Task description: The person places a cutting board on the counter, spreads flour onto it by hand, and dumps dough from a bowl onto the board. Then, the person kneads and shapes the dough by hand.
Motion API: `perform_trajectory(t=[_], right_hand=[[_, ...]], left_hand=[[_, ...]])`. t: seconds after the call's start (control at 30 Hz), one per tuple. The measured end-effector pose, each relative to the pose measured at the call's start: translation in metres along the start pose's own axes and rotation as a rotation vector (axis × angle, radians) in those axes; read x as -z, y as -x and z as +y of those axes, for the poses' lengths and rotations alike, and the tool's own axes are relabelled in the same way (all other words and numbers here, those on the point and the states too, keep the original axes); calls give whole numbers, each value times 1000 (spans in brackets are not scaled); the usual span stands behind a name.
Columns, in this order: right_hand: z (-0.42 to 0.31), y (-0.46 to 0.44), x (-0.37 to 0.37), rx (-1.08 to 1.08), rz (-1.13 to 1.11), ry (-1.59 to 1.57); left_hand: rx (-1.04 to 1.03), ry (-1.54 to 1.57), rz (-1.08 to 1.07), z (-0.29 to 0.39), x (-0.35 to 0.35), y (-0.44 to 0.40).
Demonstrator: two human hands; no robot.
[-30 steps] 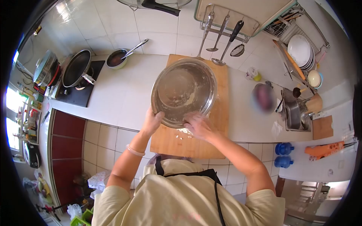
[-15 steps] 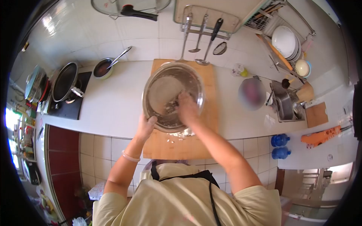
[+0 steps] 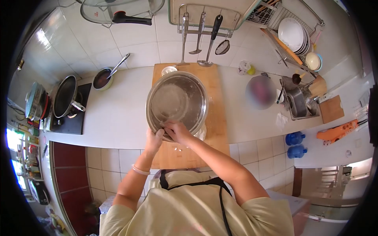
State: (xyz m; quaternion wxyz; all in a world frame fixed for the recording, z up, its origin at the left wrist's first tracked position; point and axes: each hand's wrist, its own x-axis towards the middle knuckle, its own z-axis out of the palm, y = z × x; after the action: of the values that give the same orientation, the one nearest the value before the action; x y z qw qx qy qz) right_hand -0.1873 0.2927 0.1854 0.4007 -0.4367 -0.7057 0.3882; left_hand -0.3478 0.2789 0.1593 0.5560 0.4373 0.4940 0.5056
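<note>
Head view, and the left hand [image 3: 154, 139] has the steel mixing bowl [image 3: 193, 104] by its near-left rim, thumb hooked over! Right hand [image 3: 177, 131], fingers curled, works close beside it at the near rim; whether it pinches anything, can't tell. Bowl's over the wooden cutting board [image 3: 218, 118], white crumbs [image 3: 179, 149] lying just nearer.

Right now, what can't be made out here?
Head view:
- Left hand: most fingers hidden behind the round steel bowl.
- White material: partly covered by that bowl.
- Purplish-red shape near the grey metal sink: blurred.
- Clear glass lid: cut off by top edge.
</note>
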Motion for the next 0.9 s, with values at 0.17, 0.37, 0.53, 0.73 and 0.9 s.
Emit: perform_trajectory(t=[0.17,0.37,0.53,0.73,0.9], right_hand=[[33,23,25,94,-85,343],[75,65,49,74,204,504],[96,82,60,-114,379,594],[103,96,80,-62,515,525],[114,101,80,-230,403,419]], left_hand=[[-263,-464,-24,8,-15,12],[-561,-777,42,38,-48,38],[-563,-1009,-8,50,-62,46],[-747,-1106,24,49,-72,44],[-696,-1081,22,69,-73,40]])
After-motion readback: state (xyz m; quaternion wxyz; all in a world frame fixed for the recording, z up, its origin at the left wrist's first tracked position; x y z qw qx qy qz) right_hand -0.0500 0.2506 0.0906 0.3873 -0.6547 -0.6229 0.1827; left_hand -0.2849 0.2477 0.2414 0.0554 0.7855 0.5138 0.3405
